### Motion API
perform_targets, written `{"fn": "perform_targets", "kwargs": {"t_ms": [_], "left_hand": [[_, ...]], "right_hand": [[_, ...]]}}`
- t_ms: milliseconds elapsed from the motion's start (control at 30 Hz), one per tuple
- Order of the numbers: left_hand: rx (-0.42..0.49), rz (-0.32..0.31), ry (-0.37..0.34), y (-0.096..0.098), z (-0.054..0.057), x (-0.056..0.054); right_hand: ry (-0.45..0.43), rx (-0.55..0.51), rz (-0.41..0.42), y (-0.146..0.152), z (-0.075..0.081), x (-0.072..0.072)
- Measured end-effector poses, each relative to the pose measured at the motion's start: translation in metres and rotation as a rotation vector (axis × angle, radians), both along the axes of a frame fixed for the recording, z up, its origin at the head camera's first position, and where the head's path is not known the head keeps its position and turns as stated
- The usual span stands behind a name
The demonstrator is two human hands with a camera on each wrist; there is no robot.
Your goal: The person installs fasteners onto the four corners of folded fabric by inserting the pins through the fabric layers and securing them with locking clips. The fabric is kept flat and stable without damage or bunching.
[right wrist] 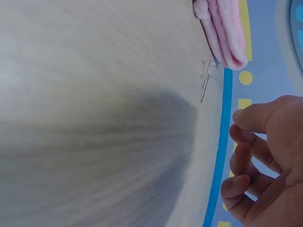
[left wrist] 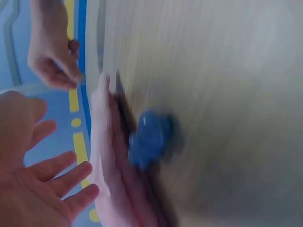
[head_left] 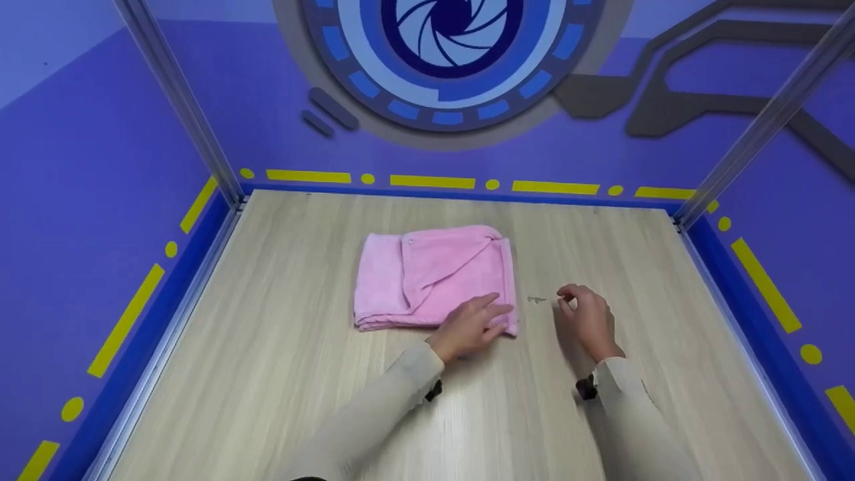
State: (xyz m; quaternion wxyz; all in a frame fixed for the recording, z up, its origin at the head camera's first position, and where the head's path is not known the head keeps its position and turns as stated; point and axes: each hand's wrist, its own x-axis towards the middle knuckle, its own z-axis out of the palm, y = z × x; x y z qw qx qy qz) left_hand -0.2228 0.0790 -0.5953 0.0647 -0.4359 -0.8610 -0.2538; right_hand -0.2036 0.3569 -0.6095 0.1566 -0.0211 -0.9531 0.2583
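A folded pink towel (head_left: 454, 267) lies on the table, its top layer turned over into a slanted flap. Over the towel's near right corner is my left hand (head_left: 471, 327), fingers spread and extended. The left wrist view shows this hand (left wrist: 42, 189) beside the towel's layered edge (left wrist: 109, 165). A shiny blue lump (left wrist: 149, 137) sits by that edge; in the head view the left hand hides it. My right hand (head_left: 588, 321) hovers to the right of the towel, fingers loosely bent and holding nothing. Its thumb and fingertips (right wrist: 241, 156) show in the right wrist view.
Between the towel and the right hand, a small thin greyish outline (head_left: 536, 299) shows on the wooden table (head_left: 287, 267). Blue-purple panels (head_left: 234, 100) with yellow dashes stand around the back and sides. Metal posts (head_left: 194, 120) rise at the back corners.
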Motion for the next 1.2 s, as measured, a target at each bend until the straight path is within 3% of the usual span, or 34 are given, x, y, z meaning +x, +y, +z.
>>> {"fn": "perform_targets", "kwargs": {"t_ms": [100,233,333,533,733,1000,1200], "left_hand": [[-0.045,-0.062,-0.012,0.007,-0.003,0.004],[-0.155,-0.08,-0.025,0.01,-0.008,0.008],[-0.223,-0.059,-0.062,0.01,-0.01,0.01],[-0.271,-0.009,-0.139,0.011,-0.011,0.013],[-0.297,0.006,-0.148,0.01,-0.014,0.016],[-0.272,0.006,-0.12,0.009,-0.012,0.015],[-0.076,-0.019,-0.178,0.007,-0.008,0.006]], "right_hand": [[-0.004,-0.006,-0.005,0.0,0.001,-0.001],[0.003,-0.001,0.0,-0.001,0.001,-0.003],[0.003,0.002,0.002,-0.003,0.0,-0.003],[-0.018,-0.007,0.0,-0.004,-0.001,-0.002],[-0.024,-0.016,0.004,-0.003,-0.005,-0.001],[0.008,-0.023,0.011,-0.004,-0.008,-0.003],[0.041,-0.036,0.021,-0.009,0.0,-0.005]]}}
